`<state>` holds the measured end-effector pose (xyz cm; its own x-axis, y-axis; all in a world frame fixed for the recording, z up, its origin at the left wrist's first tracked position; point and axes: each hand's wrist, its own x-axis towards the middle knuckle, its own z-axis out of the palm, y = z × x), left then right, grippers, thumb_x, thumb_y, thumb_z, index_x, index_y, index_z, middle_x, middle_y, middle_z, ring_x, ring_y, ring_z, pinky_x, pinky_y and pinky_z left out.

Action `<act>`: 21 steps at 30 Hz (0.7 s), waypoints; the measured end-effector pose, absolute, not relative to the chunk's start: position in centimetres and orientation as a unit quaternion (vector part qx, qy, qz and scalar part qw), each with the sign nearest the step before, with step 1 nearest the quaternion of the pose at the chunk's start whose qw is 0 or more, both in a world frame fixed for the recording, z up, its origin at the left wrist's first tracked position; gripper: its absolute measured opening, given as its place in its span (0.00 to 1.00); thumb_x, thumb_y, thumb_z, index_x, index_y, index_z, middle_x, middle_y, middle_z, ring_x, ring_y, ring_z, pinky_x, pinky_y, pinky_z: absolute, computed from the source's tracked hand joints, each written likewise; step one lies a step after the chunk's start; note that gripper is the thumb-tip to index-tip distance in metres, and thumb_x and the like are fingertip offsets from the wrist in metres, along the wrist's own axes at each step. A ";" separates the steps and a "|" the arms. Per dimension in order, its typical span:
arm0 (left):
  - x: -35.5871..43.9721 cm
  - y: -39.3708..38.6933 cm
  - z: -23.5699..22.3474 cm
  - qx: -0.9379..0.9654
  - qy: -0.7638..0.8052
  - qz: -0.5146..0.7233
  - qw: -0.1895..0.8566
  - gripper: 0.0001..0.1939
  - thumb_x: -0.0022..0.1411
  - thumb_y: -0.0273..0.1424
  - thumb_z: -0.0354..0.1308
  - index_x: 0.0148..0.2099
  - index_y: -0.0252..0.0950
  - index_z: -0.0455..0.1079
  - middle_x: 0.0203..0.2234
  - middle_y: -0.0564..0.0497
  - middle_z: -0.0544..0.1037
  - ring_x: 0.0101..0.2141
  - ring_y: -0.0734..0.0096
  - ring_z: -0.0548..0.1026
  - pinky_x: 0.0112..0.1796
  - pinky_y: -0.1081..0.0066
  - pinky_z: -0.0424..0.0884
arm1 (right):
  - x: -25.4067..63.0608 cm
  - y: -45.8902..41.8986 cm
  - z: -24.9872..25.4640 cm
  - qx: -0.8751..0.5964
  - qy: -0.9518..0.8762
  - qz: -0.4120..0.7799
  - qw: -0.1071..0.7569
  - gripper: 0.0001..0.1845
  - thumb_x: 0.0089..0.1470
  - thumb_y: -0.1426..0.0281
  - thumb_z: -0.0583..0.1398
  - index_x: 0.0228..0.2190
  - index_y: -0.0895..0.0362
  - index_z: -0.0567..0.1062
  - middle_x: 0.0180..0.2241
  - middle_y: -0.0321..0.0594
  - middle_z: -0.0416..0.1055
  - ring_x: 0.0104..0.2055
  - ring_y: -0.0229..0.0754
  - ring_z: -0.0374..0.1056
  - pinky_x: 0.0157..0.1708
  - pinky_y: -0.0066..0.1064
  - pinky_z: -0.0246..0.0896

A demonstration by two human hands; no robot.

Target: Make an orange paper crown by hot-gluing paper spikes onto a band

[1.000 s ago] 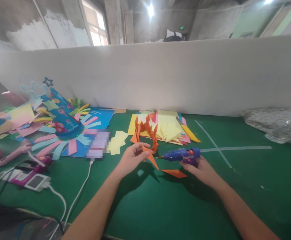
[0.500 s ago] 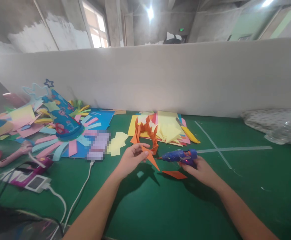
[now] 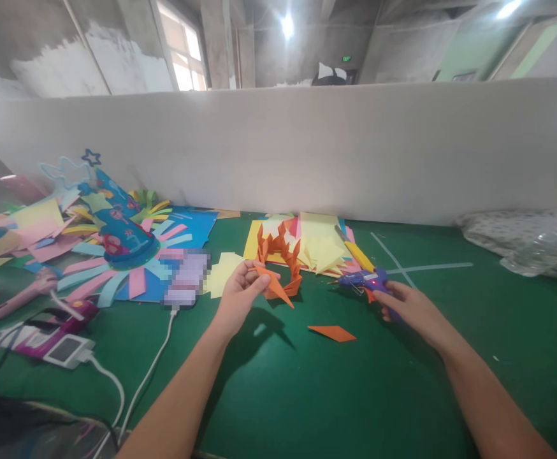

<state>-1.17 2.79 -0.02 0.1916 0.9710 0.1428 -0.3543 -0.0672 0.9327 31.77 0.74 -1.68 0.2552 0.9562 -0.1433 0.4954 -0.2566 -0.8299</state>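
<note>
Between the thumb and fingers of my left hand (image 3: 241, 294) is a folded orange paper piece (image 3: 278, 288), its pointed end aimed down to the right. Just behind it stands an orange paper crown (image 3: 297, 261), a ring of folded points; whether the held piece is joined to it I cannot tell. My right hand (image 3: 405, 306) is closed around the handle of a blue glue gun (image 3: 362, 280), whose nozzle points left and whose red light glows. On the green table below lies a loose orange paper diamond (image 3: 333, 333).
Yellow and pink paper sheets (image 3: 321, 236) and a yellow utility knife (image 3: 361, 256) lie behind the glue gun. To the left are a blue party hat (image 3: 125, 233), a pink glue gun (image 3: 25, 296) and a white power bank (image 3: 65, 349). A plastic bottle (image 3: 553, 248) lies far right.
My right hand has drawn the glue gun right, away from the orange piece, and set it lower near the table. My left hand has shifted slightly left and up with the piece.
</note>
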 end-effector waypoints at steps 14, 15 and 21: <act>-1.2 2.8 0.3 0.524 0.369 0.556 0.529 0.13 0.56 0.38 0.57 0.40 0.33 0.69 0.31 0.47 0.78 0.27 0.75 0.70 0.30 0.74 0.66 | 31.5 0.9 -1.0 -0.774 -0.574 0.095 0.252 0.27 0.41 0.48 0.57 0.31 0.59 0.75 0.30 0.47 0.74 0.31 0.50 0.69 0.28 0.35 0.60; -1.2 2.8 0.3 0.532 0.376 0.551 0.521 0.14 0.56 0.38 0.57 0.41 0.33 0.70 0.31 0.47 0.78 0.27 0.75 0.71 0.30 0.74 0.66 | 30.4 0.7 -0.2 -0.756 -0.585 0.112 0.272 0.25 0.43 0.49 0.56 0.31 0.57 0.75 0.30 0.45 0.74 0.31 0.48 0.69 0.28 0.34 0.60; -1.0 2.6 -0.1 0.574 0.414 0.513 0.487 0.15 0.54 0.38 0.59 0.41 0.34 0.73 0.29 0.49 0.77 0.26 0.74 0.70 0.29 0.73 0.67 | 21.6 0.4 4.7 -0.561 -0.728 0.291 0.268 0.20 0.47 0.55 0.59 0.39 0.53 0.76 0.31 0.38 0.73 0.31 0.41 0.66 0.31 0.32 0.61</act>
<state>-0.97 2.56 -0.10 0.1324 0.9736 0.1858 -0.0239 -0.1843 0.9826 21.62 0.38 4.65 -0.2276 0.9716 0.0643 0.6597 0.2024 -0.7237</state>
